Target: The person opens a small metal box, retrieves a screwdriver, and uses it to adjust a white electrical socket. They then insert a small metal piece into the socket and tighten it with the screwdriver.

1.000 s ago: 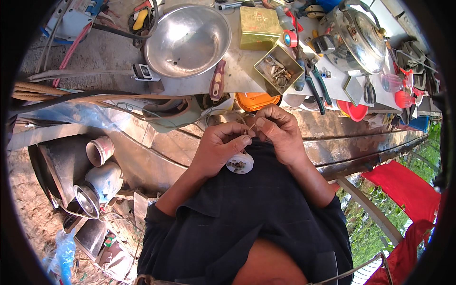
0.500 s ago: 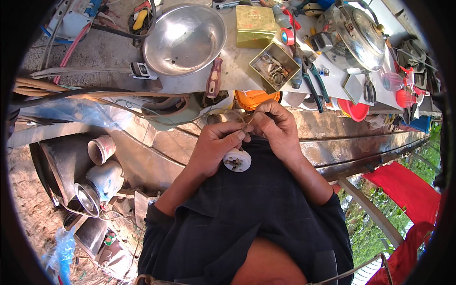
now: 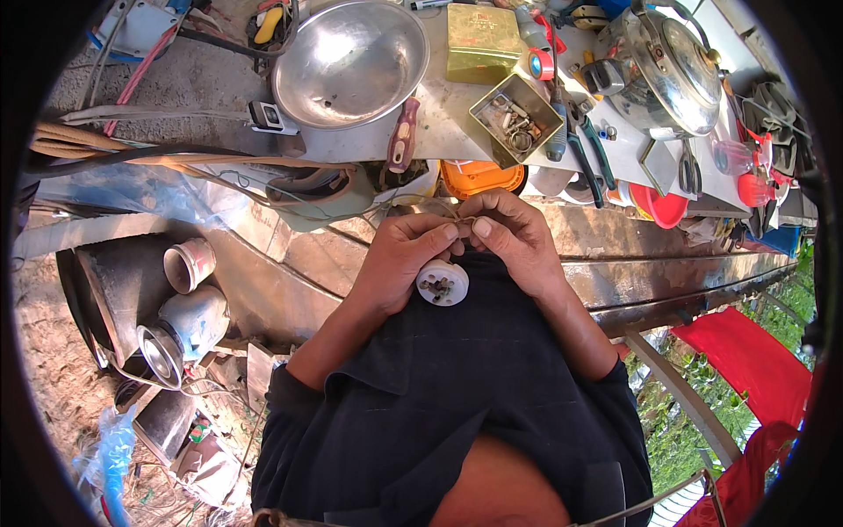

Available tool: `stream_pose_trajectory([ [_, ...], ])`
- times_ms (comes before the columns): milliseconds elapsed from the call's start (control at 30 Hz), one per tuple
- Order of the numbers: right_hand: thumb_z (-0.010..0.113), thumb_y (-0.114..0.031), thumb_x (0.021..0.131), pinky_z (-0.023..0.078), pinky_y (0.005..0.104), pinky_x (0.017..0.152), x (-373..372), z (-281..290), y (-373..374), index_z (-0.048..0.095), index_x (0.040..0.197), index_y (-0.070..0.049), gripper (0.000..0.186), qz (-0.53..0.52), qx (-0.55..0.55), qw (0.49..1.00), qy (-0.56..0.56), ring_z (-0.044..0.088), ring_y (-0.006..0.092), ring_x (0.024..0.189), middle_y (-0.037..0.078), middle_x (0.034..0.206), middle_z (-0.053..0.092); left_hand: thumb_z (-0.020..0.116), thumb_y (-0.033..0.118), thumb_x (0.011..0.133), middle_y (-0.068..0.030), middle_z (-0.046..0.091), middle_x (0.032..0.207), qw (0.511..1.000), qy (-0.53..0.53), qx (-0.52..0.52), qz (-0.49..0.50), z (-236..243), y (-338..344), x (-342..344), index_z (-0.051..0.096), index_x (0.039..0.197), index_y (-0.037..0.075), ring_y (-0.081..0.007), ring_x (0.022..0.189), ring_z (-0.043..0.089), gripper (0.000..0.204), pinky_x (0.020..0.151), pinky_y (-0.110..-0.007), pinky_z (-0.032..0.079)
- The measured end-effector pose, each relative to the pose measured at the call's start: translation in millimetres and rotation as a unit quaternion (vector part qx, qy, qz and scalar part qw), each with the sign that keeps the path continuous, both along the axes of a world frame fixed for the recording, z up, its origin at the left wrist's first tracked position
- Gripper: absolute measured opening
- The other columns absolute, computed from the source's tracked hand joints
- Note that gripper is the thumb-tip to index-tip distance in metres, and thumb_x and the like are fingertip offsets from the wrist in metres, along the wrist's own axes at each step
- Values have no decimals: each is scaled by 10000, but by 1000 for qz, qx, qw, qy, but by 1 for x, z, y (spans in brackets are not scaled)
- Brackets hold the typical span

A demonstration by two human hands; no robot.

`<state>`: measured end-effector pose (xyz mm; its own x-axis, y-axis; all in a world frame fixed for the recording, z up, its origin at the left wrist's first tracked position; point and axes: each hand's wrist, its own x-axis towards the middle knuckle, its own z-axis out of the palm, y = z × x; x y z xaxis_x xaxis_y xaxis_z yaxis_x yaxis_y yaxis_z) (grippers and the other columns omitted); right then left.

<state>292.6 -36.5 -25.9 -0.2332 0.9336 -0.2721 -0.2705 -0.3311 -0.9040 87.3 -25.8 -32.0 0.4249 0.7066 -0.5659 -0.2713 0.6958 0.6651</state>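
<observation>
My left hand (image 3: 404, 255) and my right hand (image 3: 514, 246) meet in front of my dark shirt, thumbs and fingers pinched around a thin wire (image 3: 466, 223). Their fingertips nearly touch, and the exact ends of the wire are hidden between them. Below my left thumb hangs a round white plastic fitting (image 3: 450, 290), its face up, with several holes and small dark metal parts in it.
The bench (image 3: 430, 132) beyond holds a steel bowl (image 3: 349, 66), tins (image 3: 481, 44), a screwdriver (image 3: 404, 134), cutting tools (image 3: 590, 151) and a kettle (image 3: 670, 75). Cables (image 3: 132, 161) run at left, above buckets (image 3: 123, 299). An orange container (image 3: 481, 178) sits under the bench edge.
My fingertips have drawn closer together, the right thumb now near the left one over the wire. The white fitting sits a little higher in the picture.
</observation>
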Motion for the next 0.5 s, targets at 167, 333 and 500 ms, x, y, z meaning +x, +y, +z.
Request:
stream_pose_trajectory([
  [167, 652, -133, 1051, 533, 260, 763, -1, -3, 0, 663, 1167, 15, 188, 9, 25, 1000, -11, 648, 92, 852, 45, 976, 721, 695, 135, 1017, -62, 730, 904, 1000, 4, -3, -6, -1, 0, 1, 761, 1135, -34, -62, 740, 609, 216, 668, -211, 496],
  [333, 648, -115, 1058, 525, 247, 737, 4, -9, 1, 693, 1134, 21, 162, 1, 1, 1000, -3, 644, 102, 810, 68, 973, 739, 699, 133, 1012, -70, 732, 916, 1000, -15, -6, -14, 2, -2, 1, 753, 1135, -38, -74, 753, 629, 218, 685, -214, 512],
  [500, 644, -122, 1064, 528, 251, 734, 6, -7, -1, 695, 1124, 17, 159, 5, -17, 999, 35, 655, 101, 805, 60, 940, 735, 696, 130, 1015, -60, 731, 915, 999, -18, 3, -26, 3, -1, 0, 758, 1144, -35, -65, 753, 625, 219, 690, -208, 511],
])
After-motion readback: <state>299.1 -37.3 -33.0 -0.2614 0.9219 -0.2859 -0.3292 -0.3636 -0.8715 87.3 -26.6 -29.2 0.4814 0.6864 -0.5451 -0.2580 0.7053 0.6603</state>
